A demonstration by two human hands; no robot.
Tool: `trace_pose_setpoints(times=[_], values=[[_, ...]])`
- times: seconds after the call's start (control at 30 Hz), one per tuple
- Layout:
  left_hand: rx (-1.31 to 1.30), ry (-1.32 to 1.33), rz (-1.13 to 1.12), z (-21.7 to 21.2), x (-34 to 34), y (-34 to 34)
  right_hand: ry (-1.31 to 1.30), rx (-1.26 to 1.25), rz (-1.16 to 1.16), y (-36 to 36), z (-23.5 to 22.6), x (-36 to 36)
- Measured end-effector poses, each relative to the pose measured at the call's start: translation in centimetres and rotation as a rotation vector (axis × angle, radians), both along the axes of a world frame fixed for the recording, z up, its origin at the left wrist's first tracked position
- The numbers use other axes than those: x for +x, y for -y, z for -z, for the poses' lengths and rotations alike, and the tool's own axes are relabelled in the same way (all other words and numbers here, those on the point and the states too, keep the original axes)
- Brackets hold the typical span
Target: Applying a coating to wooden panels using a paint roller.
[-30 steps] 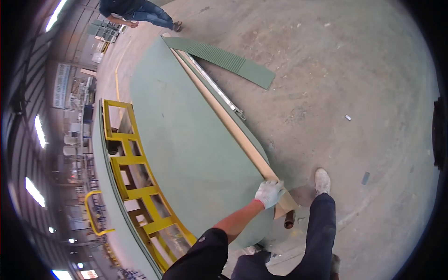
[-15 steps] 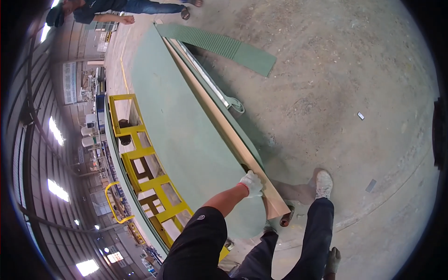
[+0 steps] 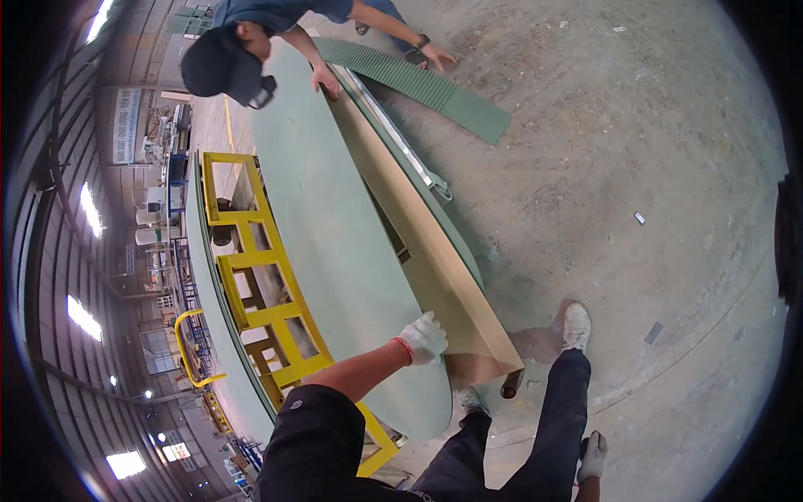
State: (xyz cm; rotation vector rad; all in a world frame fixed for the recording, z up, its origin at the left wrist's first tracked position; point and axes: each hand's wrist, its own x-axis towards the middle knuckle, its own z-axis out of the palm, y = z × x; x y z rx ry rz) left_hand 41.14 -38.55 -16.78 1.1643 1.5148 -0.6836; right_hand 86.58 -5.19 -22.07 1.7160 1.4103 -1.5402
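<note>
A long pale-green panel [image 3: 335,226] with a rounded near end runs away from me. My left hand [image 3: 423,337], in a white knitted glove, is closed over its right edge near that end. Beneath and right of this edge a brown board [image 3: 464,305] shows, with a dark gap between the two farther along. At the far end a co-worker's hand [image 3: 326,82] rests on the panel's edge. My right hand [image 3: 593,456], gloved too, hangs low beside my right leg, its fingers partly curled near something dark that I cannot make out.
A yellow metal frame [image 3: 293,322] stands along the panel's left side. A ribbed green strip [image 3: 418,88] sticks out at the far right. Beneath the brown board's near end lies a brown tube [image 3: 510,385]. A phone-like object [image 3: 640,218] lies on the concrete floor.
The panel's right edge has shifted left, baring more of the brown board and a dark gap. My left hand moved left with it. The co-worker has leaned in and put a hand on the far end.
</note>
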Motion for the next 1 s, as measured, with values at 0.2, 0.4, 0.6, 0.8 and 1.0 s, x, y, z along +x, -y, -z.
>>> trace_pose_setpoints(times=[0.2, 0.4, 0.6, 0.8, 1.0], values=[[0.035, -0.017, -0.010, -2.6, -0.1, 0.1, 0.006, -0.012, 0.160, -1.2, -0.3, 1.5], [0.047, -0.016, -0.008, -3.2, -0.2, -0.1, 0.009, -0.032, 0.209, -0.8, -0.8, 1.5], [0.131, -0.046, -0.028, -2.8, 0.2, 1.5, -0.007, -0.051, 0.173, -0.7, -0.9, 0.0], [0.191, -0.077, 0.003, -2.8, 0.3, 1.7, -0.025, -0.033, 0.176, -0.7, -0.3, 1.0], [0.170, -0.055, 0.004, -2.6, 0.1, 1.5, -0.017, -0.026, 0.147, -0.6, -0.4, 0.0]])
